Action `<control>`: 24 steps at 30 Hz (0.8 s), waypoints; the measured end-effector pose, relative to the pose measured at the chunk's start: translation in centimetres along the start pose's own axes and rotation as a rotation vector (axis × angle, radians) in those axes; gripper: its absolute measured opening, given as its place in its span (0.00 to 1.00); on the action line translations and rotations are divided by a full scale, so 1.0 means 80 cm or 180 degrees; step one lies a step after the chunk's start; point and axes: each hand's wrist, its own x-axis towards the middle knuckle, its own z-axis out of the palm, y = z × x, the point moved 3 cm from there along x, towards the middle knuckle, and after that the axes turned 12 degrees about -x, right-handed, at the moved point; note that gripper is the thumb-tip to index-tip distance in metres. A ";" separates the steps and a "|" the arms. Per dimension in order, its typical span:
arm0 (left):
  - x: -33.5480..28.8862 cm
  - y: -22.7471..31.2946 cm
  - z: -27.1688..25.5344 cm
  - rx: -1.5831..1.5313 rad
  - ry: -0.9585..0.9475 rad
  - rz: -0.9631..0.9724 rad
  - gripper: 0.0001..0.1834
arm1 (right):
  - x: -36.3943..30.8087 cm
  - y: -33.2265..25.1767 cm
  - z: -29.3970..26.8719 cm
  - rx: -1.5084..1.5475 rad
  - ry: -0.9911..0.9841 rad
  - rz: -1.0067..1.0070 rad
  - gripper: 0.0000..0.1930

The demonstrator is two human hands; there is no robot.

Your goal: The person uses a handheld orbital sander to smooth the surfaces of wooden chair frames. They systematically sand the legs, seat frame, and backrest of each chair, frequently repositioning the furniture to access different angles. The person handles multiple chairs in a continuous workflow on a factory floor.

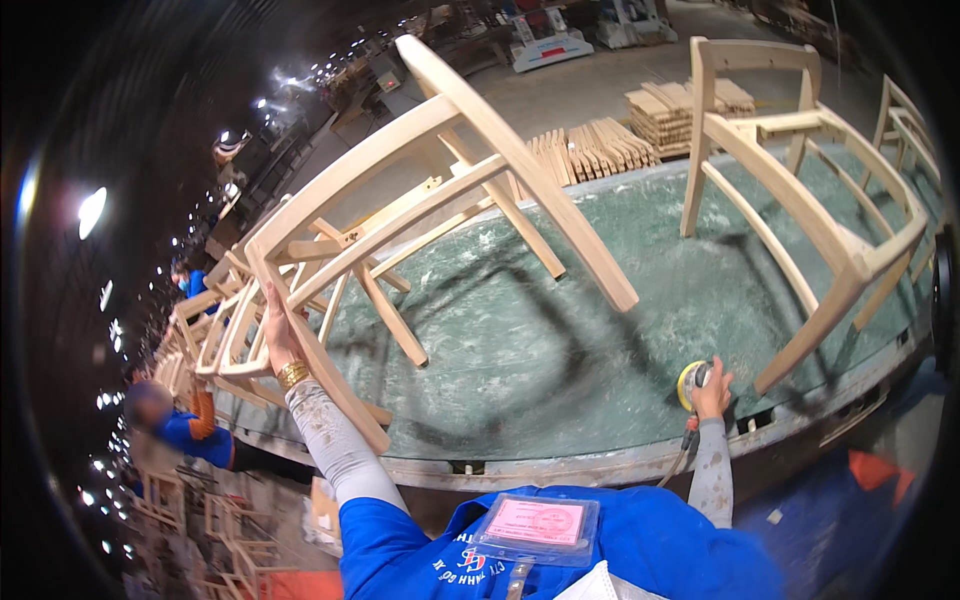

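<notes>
A bare wooden chair frame stands tilted on the green worktable. Around its near left leg, close to the seat corner, my left hand is closed, with a gold bracelet at the wrist. My right hand grips a round palm sander with a yellow rim; a hose runs from it past my sleeve. The sander is by the table's near edge, apart from the chair I hold. Whether its pad touches the tabletop I cannot tell.
To the right, a second chair frame stands on the table, with another partly visible beyond it. Stacked wooden parts lie past the far edge. More frames crowd the left, where a person in blue reaches toward them.
</notes>
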 end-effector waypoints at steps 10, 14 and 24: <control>-0.025 -0.015 -0.025 -0.0344 -0.0553 0.0125 0.20 | -0.022 -0.196 -0.219 0.1072 0.1275 -0.1978 0.39; -0.028 -0.018 -0.029 -0.0448 -0.0731 0.0230 0.21 | -0.026 -0.319 -0.282 0.2181 0.0610 -0.2768 0.36; -0.042 -0.017 -0.028 -0.0553 -0.0884 0.0404 0.22 | 0.008 -0.570 -0.346 0.2025 0.0466 -0.3568 0.34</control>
